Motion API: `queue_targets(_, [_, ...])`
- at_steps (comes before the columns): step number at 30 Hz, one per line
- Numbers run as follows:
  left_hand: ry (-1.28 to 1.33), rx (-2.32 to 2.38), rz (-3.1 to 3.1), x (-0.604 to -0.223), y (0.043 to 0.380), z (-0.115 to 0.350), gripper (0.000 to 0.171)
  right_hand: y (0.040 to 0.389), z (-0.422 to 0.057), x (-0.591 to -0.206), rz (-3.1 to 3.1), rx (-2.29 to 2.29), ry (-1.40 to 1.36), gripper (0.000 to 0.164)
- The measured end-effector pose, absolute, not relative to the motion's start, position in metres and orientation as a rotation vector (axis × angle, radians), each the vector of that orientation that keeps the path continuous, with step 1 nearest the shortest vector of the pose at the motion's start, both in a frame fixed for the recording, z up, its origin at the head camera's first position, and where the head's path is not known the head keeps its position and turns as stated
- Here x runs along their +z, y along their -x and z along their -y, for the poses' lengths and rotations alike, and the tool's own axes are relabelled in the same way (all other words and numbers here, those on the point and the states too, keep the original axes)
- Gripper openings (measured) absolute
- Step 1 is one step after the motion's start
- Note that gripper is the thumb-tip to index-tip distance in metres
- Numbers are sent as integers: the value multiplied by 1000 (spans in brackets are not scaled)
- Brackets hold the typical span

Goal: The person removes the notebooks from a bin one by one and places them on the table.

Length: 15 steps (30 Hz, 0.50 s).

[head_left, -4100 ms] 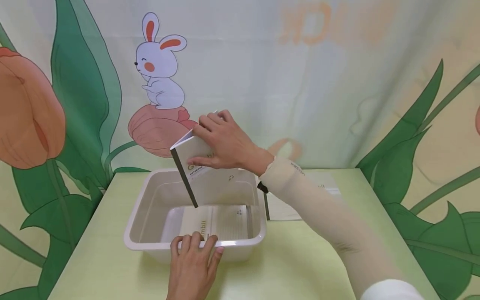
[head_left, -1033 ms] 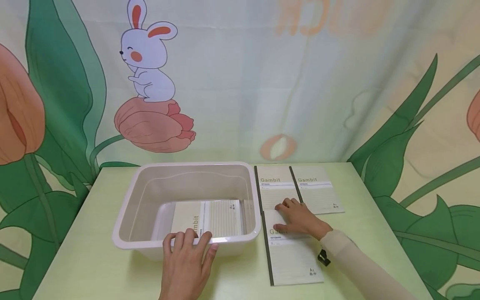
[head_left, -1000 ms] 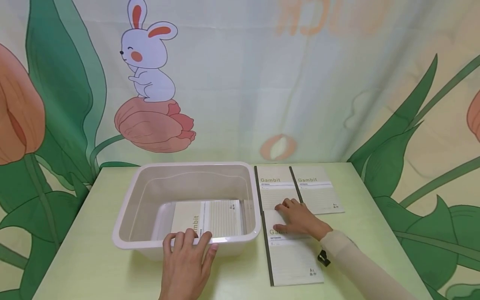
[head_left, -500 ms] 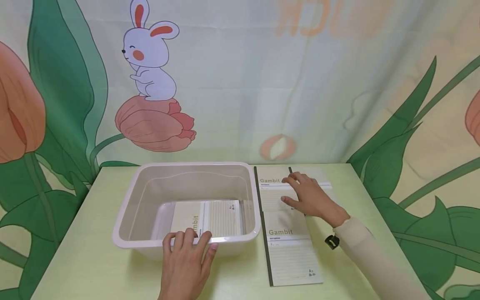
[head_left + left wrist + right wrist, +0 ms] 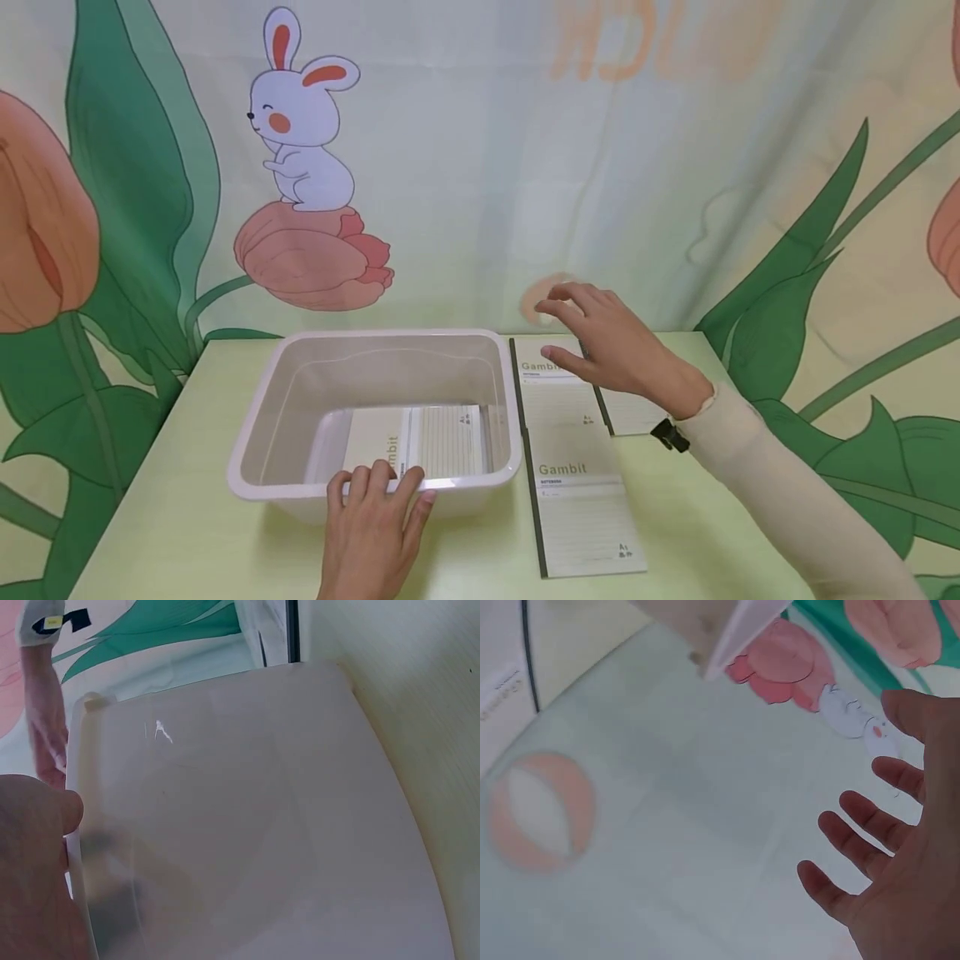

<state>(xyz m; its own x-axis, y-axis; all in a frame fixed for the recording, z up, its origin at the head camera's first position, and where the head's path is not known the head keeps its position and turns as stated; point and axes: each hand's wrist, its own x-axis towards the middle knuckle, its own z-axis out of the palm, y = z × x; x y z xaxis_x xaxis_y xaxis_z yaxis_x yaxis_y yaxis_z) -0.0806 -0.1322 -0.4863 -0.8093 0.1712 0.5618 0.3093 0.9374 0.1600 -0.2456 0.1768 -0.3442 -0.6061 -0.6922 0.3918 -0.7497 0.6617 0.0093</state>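
My left hand (image 5: 375, 532) grips the front rim of a beige plastic basin (image 5: 251, 417), its fingers hooked over the edge. In the left wrist view the basin's outer wall (image 5: 247, 810) fills the middle, with part of the left hand (image 5: 34, 862) at its rim. A notebook (image 5: 442, 433) marked with lines lies inside the basin, partly behind the fingers. My right hand (image 5: 611, 342) hovers above two notebooks at the back right, holding nothing. The right wrist view shows that hand (image 5: 900, 862) with its fingers spread and relaxed.
To the basin's right lie a "Gambit" notebook (image 5: 585, 517) in front, another notebook (image 5: 555, 396) behind it, and a third notebook (image 5: 633, 408) partly hidden by the right hand. A printed curtain (image 5: 450, 167) hangs along the back of the green table (image 5: 187, 517).
My right hand earlier held a notebook over the basin, then was at the front notebook on the table. Since then it has risen up and back. The left hand keeps its place on the rim.
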Motion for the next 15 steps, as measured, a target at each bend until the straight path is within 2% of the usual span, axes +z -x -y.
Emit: queue_targets(15, [347,-325,2528,-486,81,133,44,244,-88,-307,2410,168,-1530,53])
